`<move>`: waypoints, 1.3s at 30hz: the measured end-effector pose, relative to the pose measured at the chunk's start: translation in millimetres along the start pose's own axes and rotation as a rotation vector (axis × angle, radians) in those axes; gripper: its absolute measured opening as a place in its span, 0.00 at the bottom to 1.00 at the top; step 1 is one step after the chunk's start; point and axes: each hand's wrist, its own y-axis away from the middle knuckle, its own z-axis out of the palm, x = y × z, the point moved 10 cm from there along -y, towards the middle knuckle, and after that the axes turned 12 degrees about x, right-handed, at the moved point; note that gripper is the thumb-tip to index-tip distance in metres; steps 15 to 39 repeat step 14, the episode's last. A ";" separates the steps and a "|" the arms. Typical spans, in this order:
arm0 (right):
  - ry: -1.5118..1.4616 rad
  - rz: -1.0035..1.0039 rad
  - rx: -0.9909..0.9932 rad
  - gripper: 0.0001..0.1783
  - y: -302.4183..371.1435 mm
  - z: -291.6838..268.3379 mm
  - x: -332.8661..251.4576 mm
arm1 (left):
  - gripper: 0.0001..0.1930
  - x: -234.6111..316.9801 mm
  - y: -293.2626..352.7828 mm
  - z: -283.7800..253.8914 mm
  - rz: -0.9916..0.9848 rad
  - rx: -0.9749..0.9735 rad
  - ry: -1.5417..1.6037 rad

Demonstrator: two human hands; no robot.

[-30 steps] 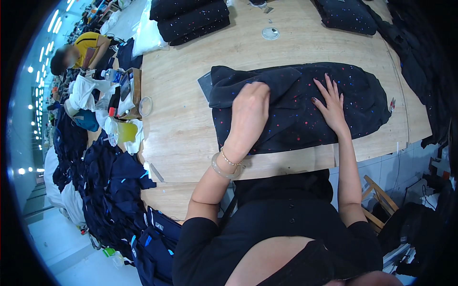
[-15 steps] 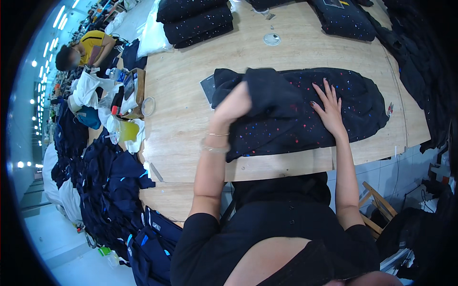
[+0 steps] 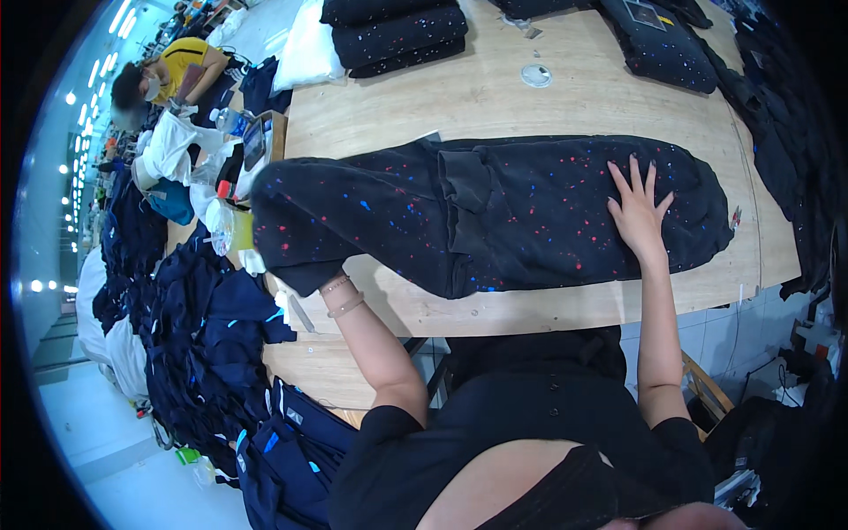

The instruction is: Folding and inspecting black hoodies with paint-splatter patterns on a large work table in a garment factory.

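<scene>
A black garment with red, blue and white paint-like specks [image 3: 548,212] lies folded lengthwise across the wooden table [image 3: 424,102]. My right hand [image 3: 639,215] rests flat on its right part, fingers spread. At the left end, the fabric is lifted and drawn out past the table's left side. My left wrist [image 3: 336,287] goes up under that end, so the fabric hides the hand and its fingers. Across the middle of the garment sits a gathered, ribbed dark band [image 3: 465,190].
Folded speckled garments are stacked [image 3: 397,40] at the far side, with another folded one [image 3: 658,44] at far right. Dark clothing [image 3: 199,327] is heaped on the left, near a box [image 3: 276,137] and a yellow drink [image 3: 242,231]. A person in yellow [image 3: 185,66] sits beyond.
My left hand has swung down and left, pulling the folded-over end of the garment out leftward. The right hand still presses on the fabric; the view has shifted slightly.
</scene>
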 end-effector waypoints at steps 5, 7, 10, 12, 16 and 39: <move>-0.424 -0.432 0.132 0.29 -6.3 -25.5 -153.4 | 0.19 -40.7 25.4 -21.7 -0.013 0.225 -0.286; -0.475 -0.518 0.121 0.29 4.3 -8.5 -216.8 | 0.21 -117.0 58.4 -2.2 -0.491 0.362 0.692; -0.344 -0.534 0.175 0.29 18.4 40.7 -260.1 | 0.22 -99.1 39.9 -27.6 -0.306 0.327 0.170; -0.234 -0.556 0.206 0.31 31.2 51.0 -275.1 | 0.24 -26.9 11.6 -69.4 -0.042 0.326 -0.102; -0.231 -0.532 0.197 0.31 21.9 49.4 -258.7 | 0.35 14.7 3.3 -44.0 0.238 0.238 -0.351; -0.231 -0.532 0.197 0.31 21.9 49.4 -258.7 | 0.35 14.7 3.3 -44.0 0.238 0.238 -0.351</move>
